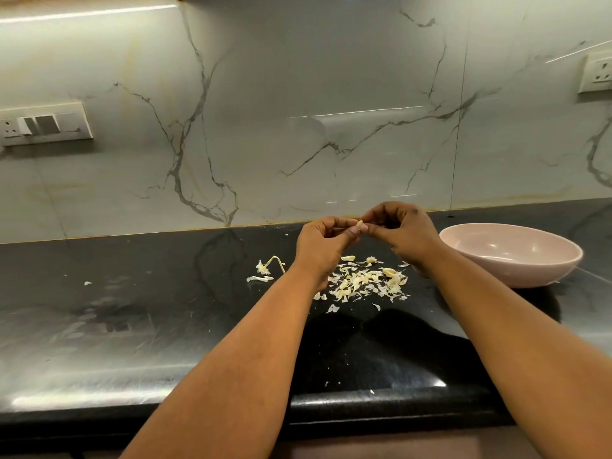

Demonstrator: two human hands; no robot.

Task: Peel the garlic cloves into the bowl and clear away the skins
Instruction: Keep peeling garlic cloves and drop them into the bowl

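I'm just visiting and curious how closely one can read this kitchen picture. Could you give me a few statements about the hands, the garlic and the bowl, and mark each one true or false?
1. Both hands, the left hand and the right hand, hold a small garlic clove between their fingertips. True.
2. The pink bowl stands to the left of the hands. False: it stands to their right, on the black counter.
3. A pile of garlic skins lies on the counter below the hands. True.
4. The skins have been gathered into the bowl. False: they lie loose on the counter, outside the bowl.
5. A garlic stalk lies left of the pile. True.
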